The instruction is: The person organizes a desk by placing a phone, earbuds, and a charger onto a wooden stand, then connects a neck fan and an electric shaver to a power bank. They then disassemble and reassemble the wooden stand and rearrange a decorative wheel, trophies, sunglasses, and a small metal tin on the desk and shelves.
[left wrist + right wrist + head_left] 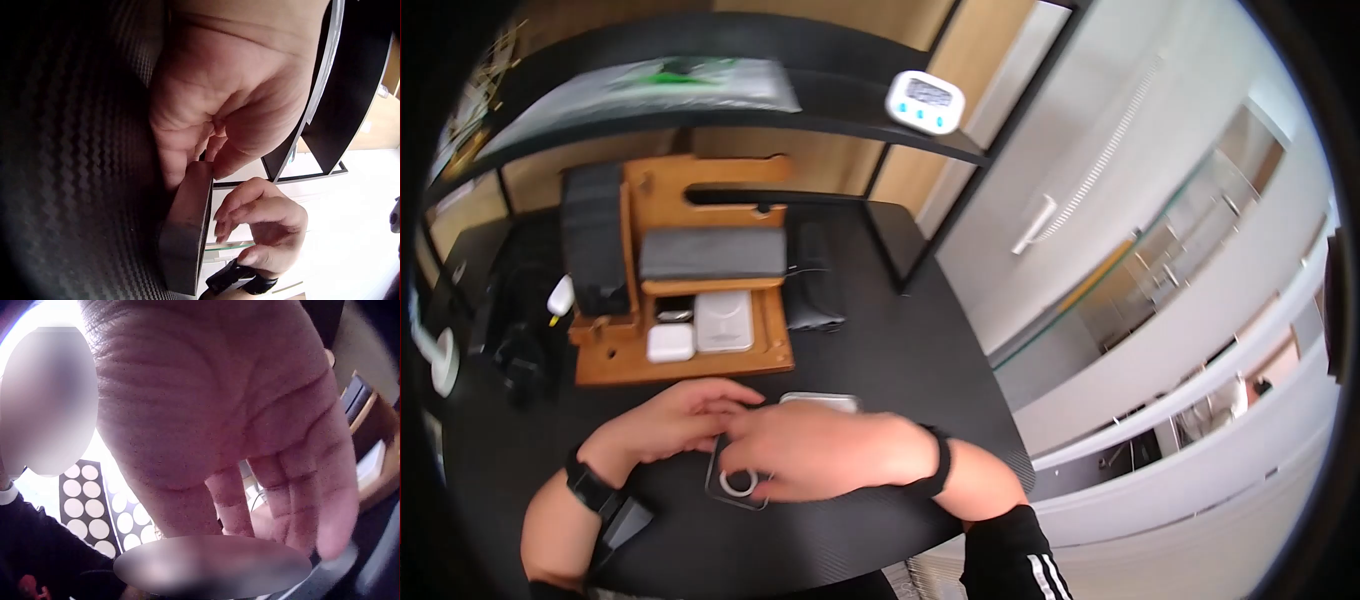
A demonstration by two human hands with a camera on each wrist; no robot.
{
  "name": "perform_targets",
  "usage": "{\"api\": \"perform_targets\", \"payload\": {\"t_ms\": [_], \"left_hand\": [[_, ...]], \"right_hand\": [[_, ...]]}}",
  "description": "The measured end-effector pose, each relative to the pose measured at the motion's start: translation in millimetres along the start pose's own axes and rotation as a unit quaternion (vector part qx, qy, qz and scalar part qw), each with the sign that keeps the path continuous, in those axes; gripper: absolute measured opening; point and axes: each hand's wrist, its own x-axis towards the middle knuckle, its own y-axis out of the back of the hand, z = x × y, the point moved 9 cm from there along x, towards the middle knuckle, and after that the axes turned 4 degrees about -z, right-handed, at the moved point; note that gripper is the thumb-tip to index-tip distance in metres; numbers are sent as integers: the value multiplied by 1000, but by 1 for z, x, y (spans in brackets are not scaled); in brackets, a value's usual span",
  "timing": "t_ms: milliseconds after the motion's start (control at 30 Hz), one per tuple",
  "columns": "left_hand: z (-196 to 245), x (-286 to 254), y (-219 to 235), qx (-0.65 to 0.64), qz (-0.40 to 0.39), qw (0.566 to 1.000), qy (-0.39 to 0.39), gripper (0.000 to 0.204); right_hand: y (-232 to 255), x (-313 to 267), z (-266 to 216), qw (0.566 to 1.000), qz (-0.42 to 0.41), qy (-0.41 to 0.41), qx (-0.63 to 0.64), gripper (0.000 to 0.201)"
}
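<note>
On the black table lies a clear-edged phone case (745, 497) with a white ring on its back, partly covered by my hands. My left hand (685, 420) pinches its far end; the left wrist view shows thumb and fingers on either side of this flat slab (184, 240). My right hand (820, 450) hovers over the case, palm down. Its fingers are loosely bent and hold nothing, and the right hand (265, 222) appears apart from the slab in the left wrist view. Beyond the right hand lies a flat white-edged thing (820, 401), mostly hidden.
Behind my hands stands a wooden desk organizer (785, 350) bearing a white earbud case (670, 343), a white rectangular pack (724, 321) and a grey case (713, 253). A black pouch (813, 300) lies beside it. Overhead, a black shelf (840, 105) holds a white timer (925, 102).
</note>
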Motion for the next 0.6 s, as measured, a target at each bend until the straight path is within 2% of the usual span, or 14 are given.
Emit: {"api": "perform_targets", "payload": {"t_ms": [67,267,300,333,400,533,600], "left_hand": [[1,0,0,-12,6,1000,2,36],[0,2,3,-13,19,1000,-10,37],[0,2,3,-13,24,1000,-8,37],[1,1,2,-10,23,1000,-8,37],[0,1,3,-6,39,999,3,37],[2,1,1,-14,27,1000,-4,38],[1,0,3,-11,30,999,-1,38]], "right_hand": [[-18,6,6,998,-39,-26,-29,20],[-25,7,10,998,-23,-24,-53,19],[-26,8,15,996,64,-5,-54,18],[-28,9,16,996,66,-6,-56,18],[-35,10,19,997,38,-8,-59,19],[-31,9,14,997,39,-9,-62,20],[-34,8,16,996,21,-43,-77,20]]}}
